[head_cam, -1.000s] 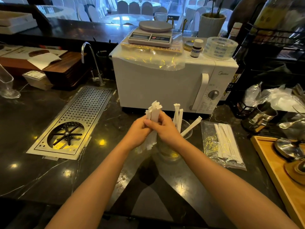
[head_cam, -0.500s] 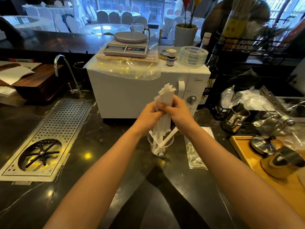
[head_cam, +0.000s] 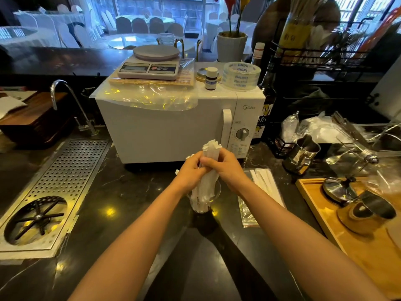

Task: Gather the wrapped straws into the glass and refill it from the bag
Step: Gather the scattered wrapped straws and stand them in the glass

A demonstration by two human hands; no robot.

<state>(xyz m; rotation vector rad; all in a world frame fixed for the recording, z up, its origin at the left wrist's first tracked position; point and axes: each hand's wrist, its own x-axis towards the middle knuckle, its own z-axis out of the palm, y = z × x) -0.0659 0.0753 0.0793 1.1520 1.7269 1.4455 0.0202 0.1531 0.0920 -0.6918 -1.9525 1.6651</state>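
At the centre of the frame we see both hands wrapped around one bundle of wrapped straws: the left hand grips it from the left and the right hand closes on it from the right, fingers curled tight and the two hands touching each other. The white paper tops fan out above the knuckles, and the lower ends stand inside the clear glass, which sits on the dark marble counter just below the hands. A few stray paper tips poke out to the left of the left hand. To the right of the glass, near the right forearm, lies the clear plastic bag flat on the counter, with more wrapped straws inside it. Behind the hands stands a white microwave, with a kitchen scale, a small bottle and a roll of clear tape on top. At the left of the frame we find a perforated metal drain tray and, above it, a curved tap. At the right edge a wooden tray carries metal barware, and a steel pitcher stands on the counter beyond the bag.
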